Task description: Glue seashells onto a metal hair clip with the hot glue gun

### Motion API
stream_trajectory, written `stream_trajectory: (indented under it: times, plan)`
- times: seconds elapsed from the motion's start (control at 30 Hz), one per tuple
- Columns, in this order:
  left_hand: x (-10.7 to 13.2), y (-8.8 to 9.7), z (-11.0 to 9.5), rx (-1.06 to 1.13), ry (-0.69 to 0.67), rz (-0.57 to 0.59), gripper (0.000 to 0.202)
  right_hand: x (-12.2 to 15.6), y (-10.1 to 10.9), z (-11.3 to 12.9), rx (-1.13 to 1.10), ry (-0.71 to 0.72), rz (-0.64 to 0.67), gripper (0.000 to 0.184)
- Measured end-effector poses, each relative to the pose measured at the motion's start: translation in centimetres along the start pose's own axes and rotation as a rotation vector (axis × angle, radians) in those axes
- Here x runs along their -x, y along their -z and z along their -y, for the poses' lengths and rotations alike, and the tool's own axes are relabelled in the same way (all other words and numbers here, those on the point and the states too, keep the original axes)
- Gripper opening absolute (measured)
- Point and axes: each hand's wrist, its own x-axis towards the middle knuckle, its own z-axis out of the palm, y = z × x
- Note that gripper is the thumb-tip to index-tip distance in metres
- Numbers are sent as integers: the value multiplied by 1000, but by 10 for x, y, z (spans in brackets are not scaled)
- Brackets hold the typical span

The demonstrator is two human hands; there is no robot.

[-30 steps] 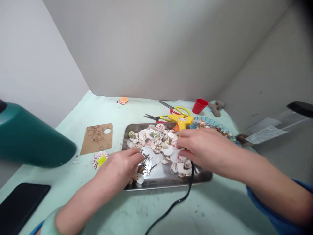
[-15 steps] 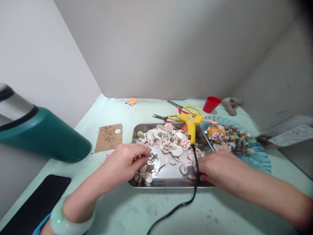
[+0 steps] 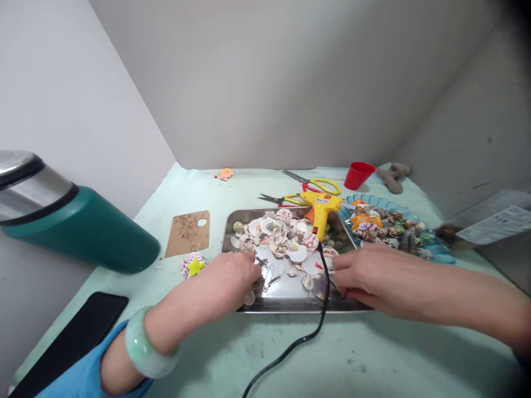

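A steel tray (image 3: 290,301) holds several seashells (image 3: 277,235) and small metal clips (image 3: 267,273). My left hand (image 3: 226,279), with a pale green bangle on its wrist, rests over the tray's front left corner, fingers curled down among the shells and clips; what they pinch is hidden. My right hand (image 3: 365,273) lies palm down over the tray's right side, fingers bent toward the shells beside the black cord (image 3: 319,320). A yellow glue gun (image 3: 321,210) stands at the tray's far edge.
A blue plate (image 3: 442,254) with shells sits right of the tray. Behind are scissors (image 3: 309,185) and a red cup (image 3: 359,175). On the left lie a brown card (image 3: 188,233), a green flask (image 3: 78,226), a dark phone (image 3: 72,337), and a shell flower (image 3: 193,265).
My right hand drew back from the tray's far right toward its front right side. My left hand stayed at the front left corner, shifting slightly among the clips.
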Motion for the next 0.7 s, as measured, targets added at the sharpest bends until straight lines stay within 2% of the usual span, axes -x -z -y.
stream_trajectory:
  times: [0.03, 0.1, 0.17, 0.27, 0.4, 0.53, 0.7]
  plan:
    - [0, 1, 0, -15, 4, -3, 13, 4, 6, -1, -9, 38, 29, 19]
    - [0, 1, 1, -53, 9, -10, 11, 12, 20, -1, -36, -22, 32, 18]
    - [0, 0, 1, -82, 8, -7, 10, 17, 30, 1, -99, -75, 16, 17]
    - [1, -3, 0, -100, 19, 7, 14, 14, 37, 10, -184, -52, -38, 17]
    - [2, -8, 1, -76, 45, -23, 17, -7, 37, 24, -269, -57, -138, 11]
    - [4, -11, 1, -46, 63, -79, 15, -31, 32, 35, -433, -71, -144, 4]
    - [8, -12, 0, -41, 83, -104, 15, -54, 22, 43, -364, -59, -184, 7]
